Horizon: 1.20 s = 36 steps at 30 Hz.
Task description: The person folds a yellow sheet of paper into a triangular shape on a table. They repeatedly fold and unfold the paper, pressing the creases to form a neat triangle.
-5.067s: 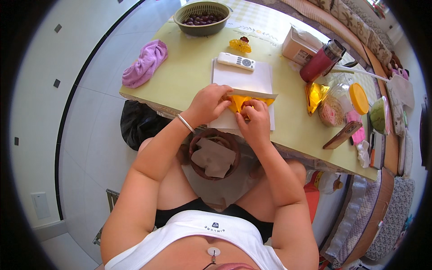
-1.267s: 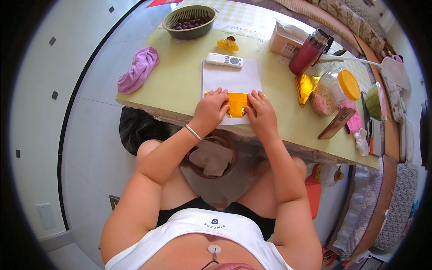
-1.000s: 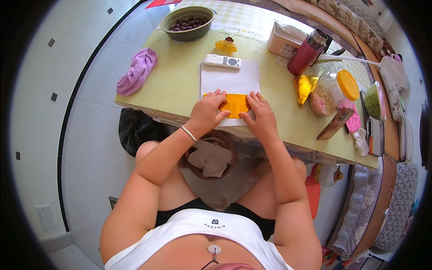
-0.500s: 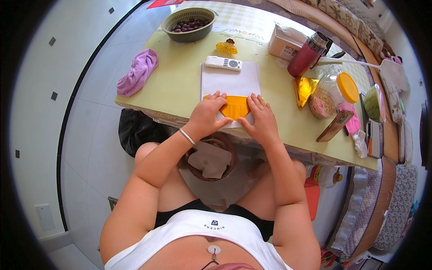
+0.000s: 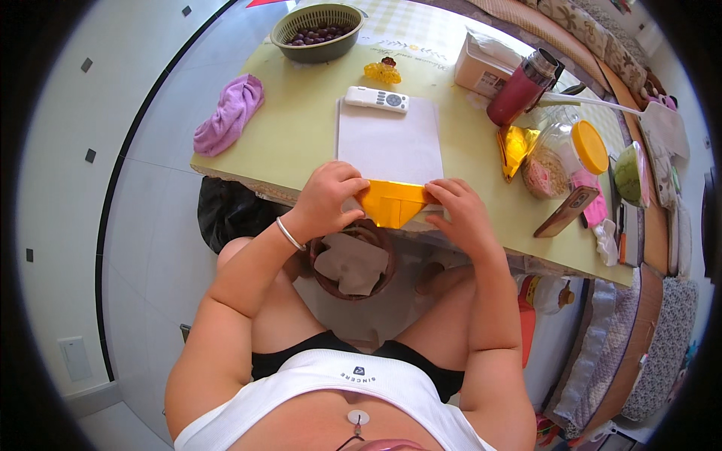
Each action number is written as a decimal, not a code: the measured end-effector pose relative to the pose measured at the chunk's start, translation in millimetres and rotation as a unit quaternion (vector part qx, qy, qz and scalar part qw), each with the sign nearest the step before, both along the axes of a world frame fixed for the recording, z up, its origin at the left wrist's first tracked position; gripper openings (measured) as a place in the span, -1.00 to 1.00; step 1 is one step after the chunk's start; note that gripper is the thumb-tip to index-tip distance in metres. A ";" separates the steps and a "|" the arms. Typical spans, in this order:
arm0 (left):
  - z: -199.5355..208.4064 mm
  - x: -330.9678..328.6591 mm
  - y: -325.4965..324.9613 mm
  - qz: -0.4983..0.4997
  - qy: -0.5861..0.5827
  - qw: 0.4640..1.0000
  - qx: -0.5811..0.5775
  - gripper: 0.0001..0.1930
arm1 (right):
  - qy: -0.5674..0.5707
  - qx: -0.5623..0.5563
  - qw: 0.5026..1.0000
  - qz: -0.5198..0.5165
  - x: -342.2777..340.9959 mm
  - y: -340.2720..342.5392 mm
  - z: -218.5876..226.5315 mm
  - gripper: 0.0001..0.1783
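Note:
A folded piece of shiny gold paper (image 5: 392,205) hangs at the table's near edge, its wide side up and its narrower side down. My left hand (image 5: 331,197) pinches its upper left corner. At the upper right corner, my right hand (image 5: 460,212) grips it with fingers bent over the edge. Behind it, a stack of white paper (image 5: 389,139) lies on the table, with a white remote control (image 5: 377,99) across its far edge.
A basket of dark round fruit (image 5: 317,54) and a purple cloth (image 5: 229,116) stand left; a yellow hair claw (image 5: 383,71) lies beyond the remote. Rightward are a red thermos (image 5: 519,94), folded gold paper (image 5: 514,150), a yellow-lidded jar (image 5: 549,171) and a phone (image 5: 565,213). Below sits a bin (image 5: 382,282).
Both hands have drawn the gold paper toward me, off the white stack to the table edge. They have moved from lying over it to gripping its two upper corners.

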<state>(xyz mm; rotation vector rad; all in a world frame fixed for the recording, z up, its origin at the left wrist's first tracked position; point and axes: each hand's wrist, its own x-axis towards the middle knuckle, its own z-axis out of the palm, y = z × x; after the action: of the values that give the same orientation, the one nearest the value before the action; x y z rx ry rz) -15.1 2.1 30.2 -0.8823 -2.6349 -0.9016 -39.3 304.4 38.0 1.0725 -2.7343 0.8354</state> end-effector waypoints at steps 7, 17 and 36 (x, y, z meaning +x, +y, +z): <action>-7.9 3.8 -2.0 0.046 -0.069 0.990 0.113 -0.77 | 0.030 -0.075 0.997 -0.008 1.1 -0.3 -1.4 -0.71; -8.7 -5.4 -3.5 0.103 -0.249 0.924 0.270 -0.89 | -0.150 -0.350 0.921 -0.082 -10.1 -10.8 -31.4 -0.91; -6.8 -34.0 10.0 0.134 -0.342 0.673 0.642 -0.84 | -0.171 -0.626 0.746 -0.150 -27.7 -36.2 -23.3 -0.86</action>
<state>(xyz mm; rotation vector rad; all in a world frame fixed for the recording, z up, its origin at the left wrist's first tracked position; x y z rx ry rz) -49.1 12.1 23.4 0.2938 -1.5209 -2.7302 -67.0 268.2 14.8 0.1533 -1.6078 2.3587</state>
